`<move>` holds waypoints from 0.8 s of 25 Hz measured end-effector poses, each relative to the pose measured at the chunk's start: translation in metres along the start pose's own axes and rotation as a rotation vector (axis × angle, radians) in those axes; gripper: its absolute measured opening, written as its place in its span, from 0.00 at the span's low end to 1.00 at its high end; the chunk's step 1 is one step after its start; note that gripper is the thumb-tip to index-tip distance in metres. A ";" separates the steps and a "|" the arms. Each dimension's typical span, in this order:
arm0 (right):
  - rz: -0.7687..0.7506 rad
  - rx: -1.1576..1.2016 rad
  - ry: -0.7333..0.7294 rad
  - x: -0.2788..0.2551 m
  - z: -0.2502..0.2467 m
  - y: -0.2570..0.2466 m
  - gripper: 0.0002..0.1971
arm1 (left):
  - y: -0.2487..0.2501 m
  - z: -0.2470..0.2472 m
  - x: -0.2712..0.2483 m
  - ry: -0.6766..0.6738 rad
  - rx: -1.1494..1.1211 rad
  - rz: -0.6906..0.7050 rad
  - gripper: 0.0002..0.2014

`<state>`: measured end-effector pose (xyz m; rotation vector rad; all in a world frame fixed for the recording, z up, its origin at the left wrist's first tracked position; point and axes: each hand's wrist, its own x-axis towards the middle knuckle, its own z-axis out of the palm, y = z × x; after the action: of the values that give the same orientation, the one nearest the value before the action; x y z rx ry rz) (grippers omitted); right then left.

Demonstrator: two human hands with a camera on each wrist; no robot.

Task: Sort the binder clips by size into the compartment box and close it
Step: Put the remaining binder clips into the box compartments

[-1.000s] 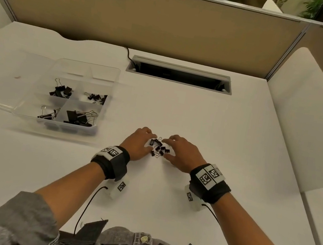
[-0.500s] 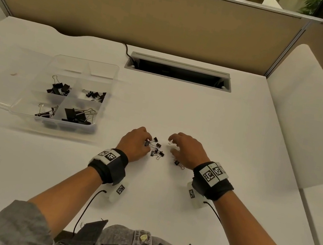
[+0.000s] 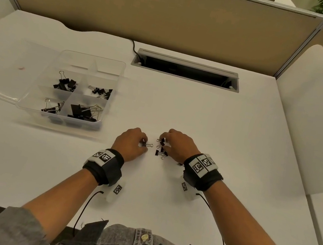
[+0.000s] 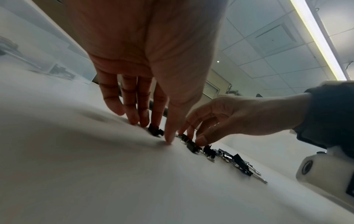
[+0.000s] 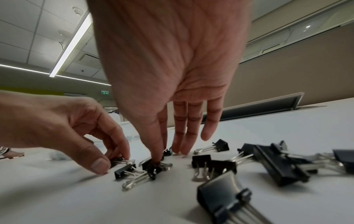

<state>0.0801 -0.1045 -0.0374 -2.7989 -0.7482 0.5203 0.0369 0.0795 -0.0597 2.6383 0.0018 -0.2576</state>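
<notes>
Several small black binder clips lie loose on the white desk between my hands; larger ones lie under my right wrist. My left hand pinches one small clip between thumb and index finger, low on the desk. My right hand has its thumb and index fingertip closed on another small clip in the pile. The clear compartment box stands open at the left, with clips in four compartments and its lid folded out to the left.
A cable slot with a black cord is set into the desk at the back, below a tan partition. A white chair stands at the right. Cables from the wrist cameras trail toward the desk's near edge.
Both hands had cupped the clip pile together; they have drawn apart, the pile has spread out, and each hand has closed on a single small clip.
</notes>
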 end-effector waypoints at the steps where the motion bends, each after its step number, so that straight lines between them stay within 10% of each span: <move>1: 0.003 0.006 0.009 -0.001 -0.001 0.001 0.17 | 0.000 0.000 -0.001 -0.003 0.010 0.004 0.14; 20: 0.053 0.108 0.033 -0.015 0.003 0.014 0.12 | 0.004 0.004 -0.003 0.037 -0.321 -0.053 0.09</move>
<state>0.0729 -0.1236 -0.0392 -2.7269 -0.6213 0.5059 0.0337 0.0738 -0.0609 2.3247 0.1167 -0.2067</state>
